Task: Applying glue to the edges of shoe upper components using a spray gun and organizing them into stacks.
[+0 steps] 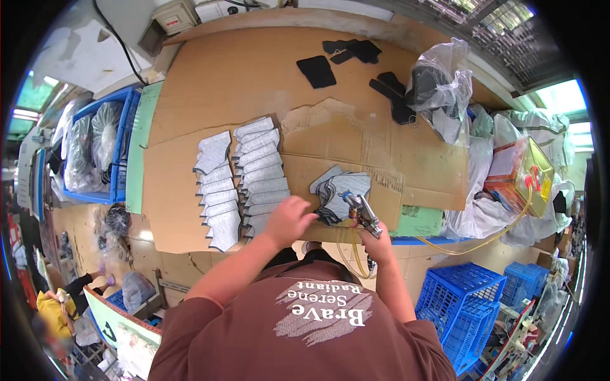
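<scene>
My right hand (375,242) is closed round the handle of a metal spray gun (362,213). The gun's blue-tipped end lies over a loose pile of grey fabric-like cut pieces (326,189) with dark edges. My left hand (289,221) appears empty, its fingers loosely apart, between that pile and two columns of similar pieces. The left column (216,193) and the right column (262,174) consist of several overlapping pieces. My left hand hides the lower end of the right column in part. All these pieces lie on a brown cardboard sheet (210,76).
Black cut pieces (316,71) lie at the far side, near a clear plastic bag (445,82). A yellowish hose (467,252) leads from a metal can (522,174) at the right. Blue crates (460,286) stand lower right; a blue bin (118,152) stands left.
</scene>
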Tool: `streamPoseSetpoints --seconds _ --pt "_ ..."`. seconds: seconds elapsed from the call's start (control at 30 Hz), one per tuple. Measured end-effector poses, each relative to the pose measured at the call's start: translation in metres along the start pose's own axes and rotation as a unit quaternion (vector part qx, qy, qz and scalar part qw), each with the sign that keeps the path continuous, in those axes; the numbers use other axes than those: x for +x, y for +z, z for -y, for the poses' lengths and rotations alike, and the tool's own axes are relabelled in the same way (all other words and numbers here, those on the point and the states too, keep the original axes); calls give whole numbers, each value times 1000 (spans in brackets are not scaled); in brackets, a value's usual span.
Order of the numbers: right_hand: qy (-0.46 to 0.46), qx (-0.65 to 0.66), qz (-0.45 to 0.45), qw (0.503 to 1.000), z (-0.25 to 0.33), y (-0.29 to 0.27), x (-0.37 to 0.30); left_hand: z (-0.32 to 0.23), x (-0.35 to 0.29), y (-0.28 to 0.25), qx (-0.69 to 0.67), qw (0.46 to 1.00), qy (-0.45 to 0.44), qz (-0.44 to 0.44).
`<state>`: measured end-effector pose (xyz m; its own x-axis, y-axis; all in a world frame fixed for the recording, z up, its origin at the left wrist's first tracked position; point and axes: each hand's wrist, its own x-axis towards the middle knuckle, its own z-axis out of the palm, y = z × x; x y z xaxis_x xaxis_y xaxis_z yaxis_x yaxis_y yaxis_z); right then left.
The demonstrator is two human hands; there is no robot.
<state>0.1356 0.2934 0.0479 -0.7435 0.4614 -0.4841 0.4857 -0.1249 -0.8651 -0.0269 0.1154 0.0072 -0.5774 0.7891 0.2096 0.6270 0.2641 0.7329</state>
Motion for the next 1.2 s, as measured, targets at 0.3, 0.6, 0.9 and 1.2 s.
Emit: streamPoseSetpoints --seconds 0.3,0.6,0.9,1.2 --pt "-41 52 -31 997 5 2 6 -12 35 46 58 997 -29 42" --pt "-50 56 -19 997 1 3 10 -15 34 48 101 993 -27 47" --pt "-34 70 -47 996 -5 -8 7 -15 34 48 101 993 -35 47" --pt "-37 80 -110 990 -19 -22 7 -18 37 45 65 993 -83 51"
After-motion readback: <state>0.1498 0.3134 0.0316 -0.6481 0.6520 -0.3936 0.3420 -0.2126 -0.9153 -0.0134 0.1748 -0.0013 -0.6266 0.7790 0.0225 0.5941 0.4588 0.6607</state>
